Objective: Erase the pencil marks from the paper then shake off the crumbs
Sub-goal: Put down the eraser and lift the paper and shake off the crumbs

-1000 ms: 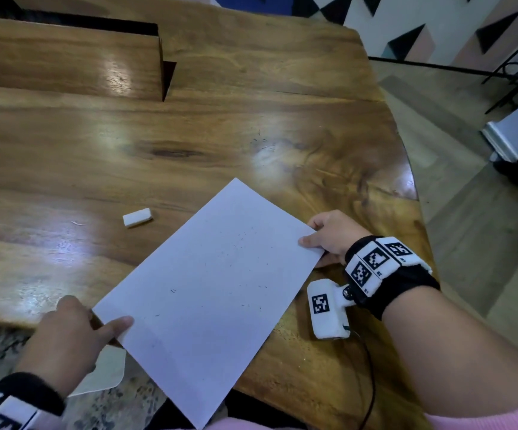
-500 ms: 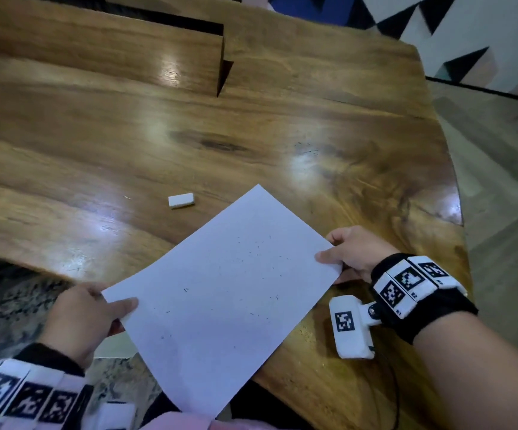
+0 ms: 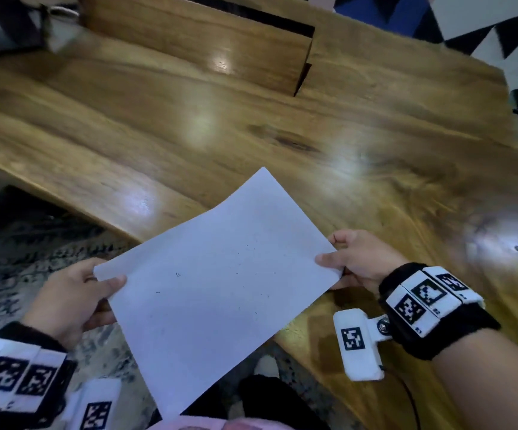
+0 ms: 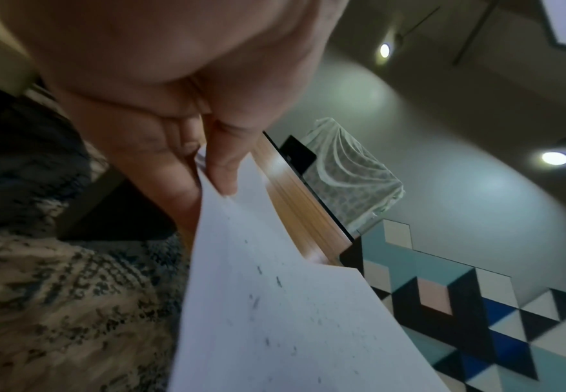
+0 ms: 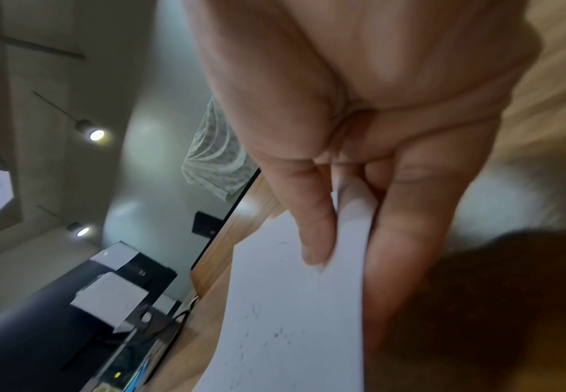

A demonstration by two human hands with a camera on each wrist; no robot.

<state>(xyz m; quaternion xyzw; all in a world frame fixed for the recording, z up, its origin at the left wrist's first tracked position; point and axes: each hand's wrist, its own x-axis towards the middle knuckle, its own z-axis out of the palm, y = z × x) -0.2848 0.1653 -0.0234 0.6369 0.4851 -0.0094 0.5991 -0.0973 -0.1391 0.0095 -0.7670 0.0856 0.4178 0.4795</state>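
A white sheet of paper speckled with small dark crumbs is held in the air over the near edge of the wooden table. My left hand pinches its left corner, thumb on top and fingers underneath. My right hand pinches the right corner the same way. In the left wrist view the thumb presses the paper near its corner. The right wrist view shows the paper caught between thumb and fingers. The eraser is out of sight.
A raised wooden block stands on the far part of the table. A patterned rug covers the floor below the table's near edge. A wall with coloured triangles rises at the far right.
The sheet has been lifted off the table and carried left, past the near edge. Both hands kept their pinch on the corners. The eraser has gone out of view.
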